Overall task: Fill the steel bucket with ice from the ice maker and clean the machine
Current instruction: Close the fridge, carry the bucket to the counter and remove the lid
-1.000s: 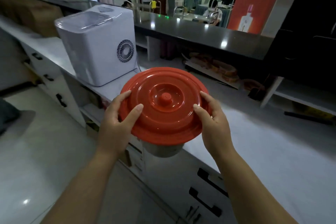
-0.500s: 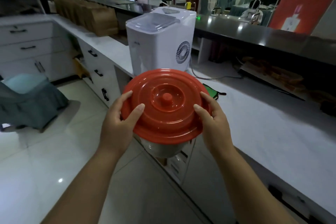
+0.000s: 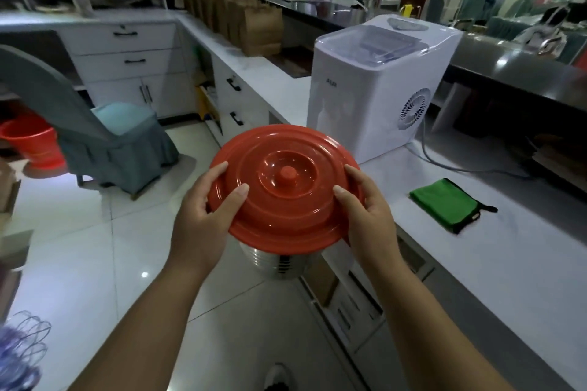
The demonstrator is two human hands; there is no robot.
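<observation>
Both hands carry the steel bucket (image 3: 279, 263) in the air by its rim, the left hand (image 3: 203, 216) and right hand (image 3: 368, 216) each in a curled grip on opposite edges of the red lid (image 3: 286, 187), thumbs on top, probably so lid and bucket travel as 1 piece. Against the frame 0.5 s ago the grip is unchanged, but the ice maker (image 3: 378, 82) now stands up and to the right of it on the table (image 3: 476, 251), and a green cloth (image 3: 444, 203) shows right of the right hand.
</observation>
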